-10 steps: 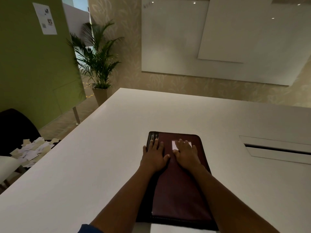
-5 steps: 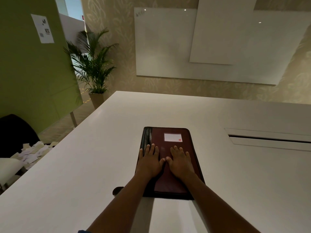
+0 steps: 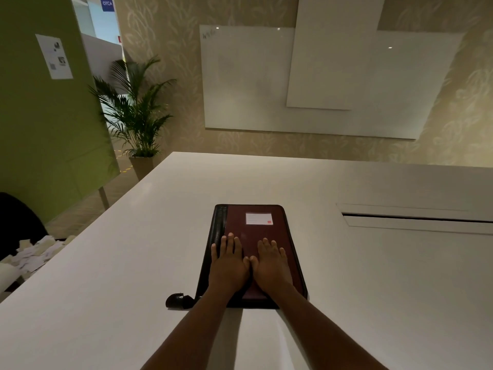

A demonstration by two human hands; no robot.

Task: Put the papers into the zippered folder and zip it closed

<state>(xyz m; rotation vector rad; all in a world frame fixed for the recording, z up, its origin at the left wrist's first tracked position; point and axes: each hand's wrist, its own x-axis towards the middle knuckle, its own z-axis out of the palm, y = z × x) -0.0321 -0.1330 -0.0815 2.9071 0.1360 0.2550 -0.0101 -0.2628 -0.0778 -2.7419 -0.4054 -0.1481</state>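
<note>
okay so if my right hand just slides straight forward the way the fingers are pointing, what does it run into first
Probably the white label on the zippered folder. The right hand lies flat on the cover, fingers pointing toward the far end, and the label sits just ahead, slightly left of that line. If it misses, next comes the folder's far edge, then bare table.

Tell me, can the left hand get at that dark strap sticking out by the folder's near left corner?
Probably yes. The left hand lies flat on the folder, and the strap lies on the bare table just nearer and to its left, with nothing between them.
</note>
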